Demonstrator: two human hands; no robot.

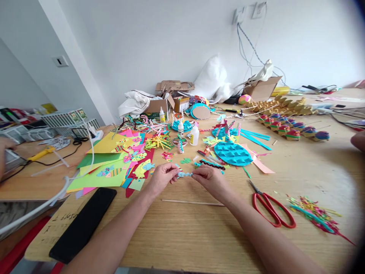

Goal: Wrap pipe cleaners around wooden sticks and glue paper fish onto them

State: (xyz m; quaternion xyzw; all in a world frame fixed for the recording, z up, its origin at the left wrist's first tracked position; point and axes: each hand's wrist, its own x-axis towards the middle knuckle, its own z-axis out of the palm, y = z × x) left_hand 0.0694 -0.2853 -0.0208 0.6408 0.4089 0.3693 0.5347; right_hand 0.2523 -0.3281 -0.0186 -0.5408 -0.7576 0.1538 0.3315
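Note:
Both hands meet above the near middle of the table, fingertips pinched. Between them stretches a short light blue twisted strip (186, 174); its material is too small to tell. My left hand (164, 176) grips its left end, and a small striped piece shows beside those fingertips. My right hand (212, 182) pinches the other end. Just beyond the right fingers lie dark, wavy twisted strips (212, 164). Below the hands a thin wooden stick (191, 202) lies flat. Red-handled scissors (270, 205) rest to the right, blades slightly apart.
Coloured paper sheets (99, 179) with paper fish lie left, near a black phone (84, 224). Behind the hands stand glue bottles (194, 135) and a blue textured disc (233, 153). Paper scraps (316, 215) lie right. Painted egg-carton shapes (292, 133) stand farther back. Other people's hands (358, 140) show at the edges.

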